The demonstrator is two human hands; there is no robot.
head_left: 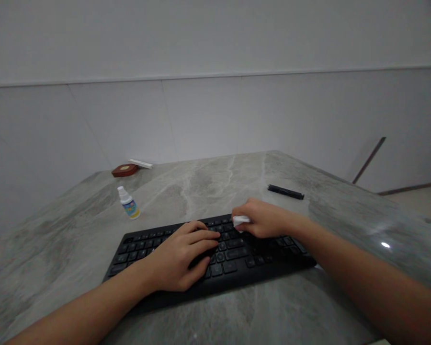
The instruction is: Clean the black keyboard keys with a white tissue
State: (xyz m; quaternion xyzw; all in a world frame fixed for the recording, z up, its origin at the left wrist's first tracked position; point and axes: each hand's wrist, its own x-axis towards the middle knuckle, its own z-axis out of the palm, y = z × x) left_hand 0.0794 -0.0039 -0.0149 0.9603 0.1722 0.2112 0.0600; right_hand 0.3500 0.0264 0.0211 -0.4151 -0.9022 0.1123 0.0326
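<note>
A black keyboard (237,266) lies slightly tilted across the front of the table. On its middle keys rests my left hand (187,256), palm down with the fingers stretched out and a little apart. My right hand (260,218) is over the keyboard's upper right part, its fingers closed on a small folded white tissue (241,220). The tissue is at the top rows of keys; whether it presses on them I cannot tell. Left of the keyboard and behind it stands a small white spray bottle (130,205) with a blue and yellow label.
A black pen-like stick (285,191) lies behind my right hand. At the far left, by the wall, are a reddish-brown case (125,170) and a flat white item (141,163). The grey marbled table (204,184) meets a pale wall (201,115) at the back.
</note>
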